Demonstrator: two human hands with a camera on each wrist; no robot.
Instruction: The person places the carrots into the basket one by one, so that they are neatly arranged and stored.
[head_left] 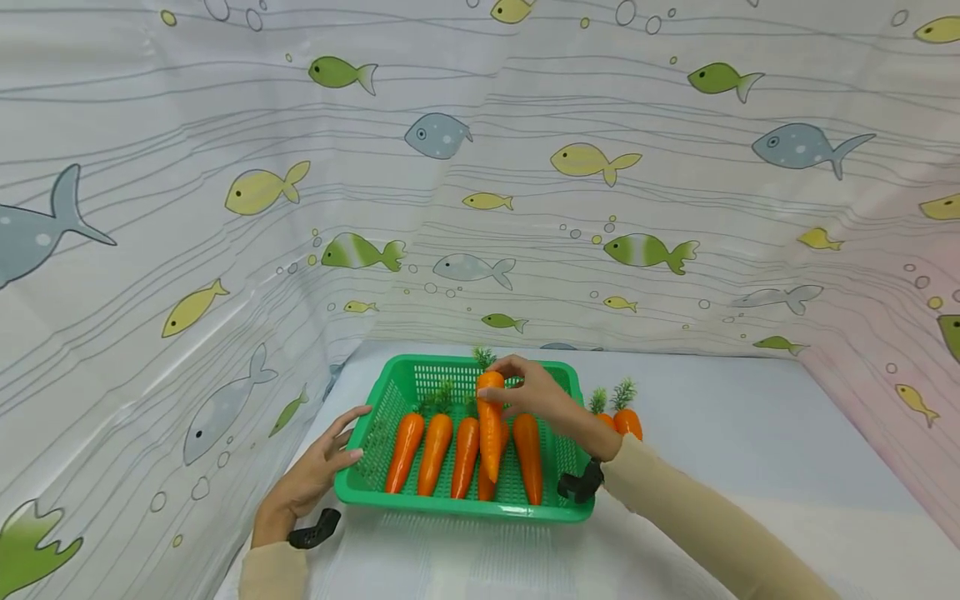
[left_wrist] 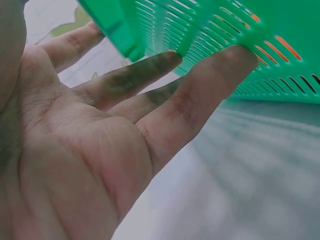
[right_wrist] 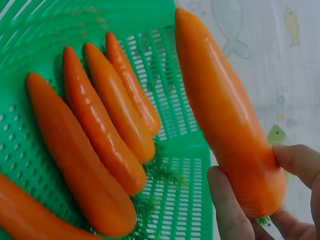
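Note:
In the head view, my right hand (head_left: 543, 398) pinches an orange carrot (head_left: 491, 433) near its thick, leafy end, tip pointing down above a green basket (head_left: 525, 510). The right wrist view shows the thumb and fingers around the thick end of this carrot (right_wrist: 220, 110). Several other carrots (right_wrist: 80, 155) lie side by side in the basket, green tops toward the far wall. My left hand (head_left: 315, 467) is at the basket's left side. Its extended fingers (left_wrist: 200, 95) touch the slotted wall in the left wrist view.
Right of the basket, two more carrots (head_left: 628, 423) with green tops lie partly hidden behind my right forearm. The basket stands on a white table surface (head_left: 735, 417). Fish-printed sheeting (head_left: 525, 225) encloses the back and sides.

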